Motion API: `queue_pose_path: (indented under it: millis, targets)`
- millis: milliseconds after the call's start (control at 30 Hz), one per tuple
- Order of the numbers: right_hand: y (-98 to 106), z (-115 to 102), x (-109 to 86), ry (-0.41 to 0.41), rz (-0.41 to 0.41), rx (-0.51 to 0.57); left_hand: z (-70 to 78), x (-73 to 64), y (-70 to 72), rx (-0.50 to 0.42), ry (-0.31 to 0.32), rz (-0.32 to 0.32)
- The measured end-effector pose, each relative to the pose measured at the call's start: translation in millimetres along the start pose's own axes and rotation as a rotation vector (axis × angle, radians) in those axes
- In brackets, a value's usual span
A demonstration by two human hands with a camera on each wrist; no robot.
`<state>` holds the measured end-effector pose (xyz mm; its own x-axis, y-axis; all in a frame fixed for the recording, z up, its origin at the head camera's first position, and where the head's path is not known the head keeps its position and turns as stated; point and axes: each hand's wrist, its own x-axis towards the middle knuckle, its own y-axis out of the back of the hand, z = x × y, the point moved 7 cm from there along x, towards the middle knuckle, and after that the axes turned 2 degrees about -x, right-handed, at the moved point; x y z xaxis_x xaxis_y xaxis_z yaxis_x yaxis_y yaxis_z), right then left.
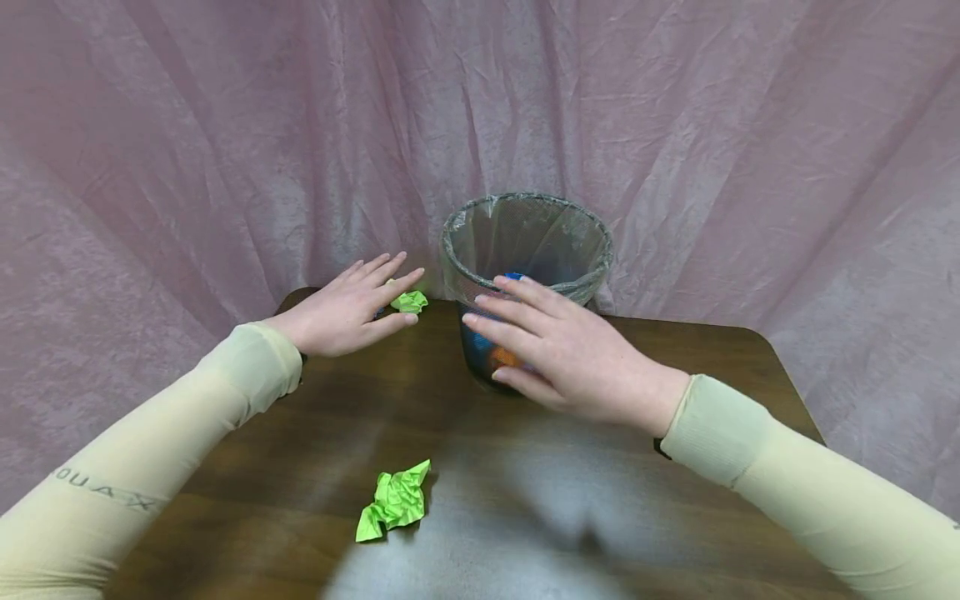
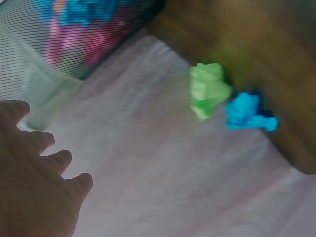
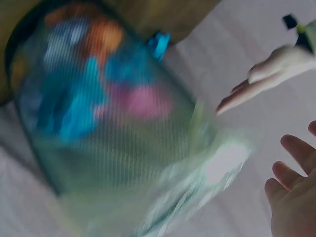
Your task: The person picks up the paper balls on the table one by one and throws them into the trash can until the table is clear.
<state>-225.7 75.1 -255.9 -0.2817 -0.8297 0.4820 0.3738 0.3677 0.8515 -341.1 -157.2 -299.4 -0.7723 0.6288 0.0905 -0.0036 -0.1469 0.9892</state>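
My left hand [image 1: 348, 308] hovers with straight, spread fingers near the table's far left edge, holding nothing. Just past its fingers lies a crumpled green paper [image 1: 410, 302], and the left wrist view shows a crumpled blue paper [image 2: 244, 111] beside it. My right hand [image 1: 570, 354], fingers extended and holding nothing, is in front of the mesh wastebasket [image 1: 468, 342], covering part of it. Whether it touches the basket I cannot tell. Crumpled blue, orange and pink papers [image 3: 143, 101] show through the mesh. A clear liner [image 1: 525, 197] is folded over the rim.
Another crumpled green paper [image 1: 395, 502] lies on the brown wooden table [image 1: 315, 450], nearer to me and left of the middle. A pink curtain [image 1: 360, 125] hangs right behind the table and basket.
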Motion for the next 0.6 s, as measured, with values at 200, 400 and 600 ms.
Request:
queue_pose_path:
  millis: [200, 400, 600]
  targets:
    - [-41.2, -44.9, -7.9, 0.071, -0.120, -0.003, -18.8, -12.3, -26.0, -0.032, 0.041, -0.025]
    - [-92.9, -76.1, -19.4, 0.109, -0.254, 0.004, -27.3, -22.3, -47.2, -0.055, 0.060, -0.043]
    - [-136.5, -100.2, -25.3, 0.114, -0.357, 0.087, -32.1, -30.8, -66.1, -0.087, 0.077, -0.074]
